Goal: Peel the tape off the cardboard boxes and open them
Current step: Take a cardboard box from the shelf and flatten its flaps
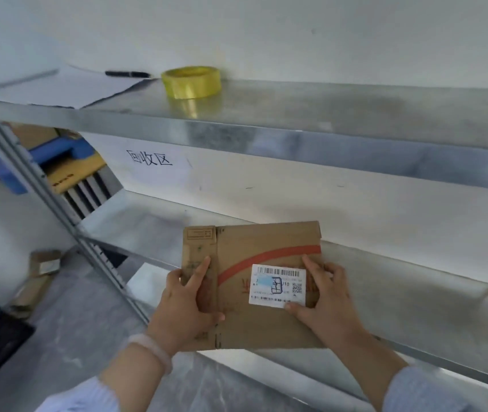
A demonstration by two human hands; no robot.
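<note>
Between both hands (pixel 189 304) — flat cardboard box (pixel 254 257), gripped

Flattened brown cardboard box (pixel 254 292) with a curved red stripe and a white barcode shipping label (pixel 278 285), held tilted in front of the lower metal shelf, near centre.

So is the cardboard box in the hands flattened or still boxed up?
Flattened: the cardboard box appears as one flat sheet, held between left hand and right hand, with no sides standing.
</note>
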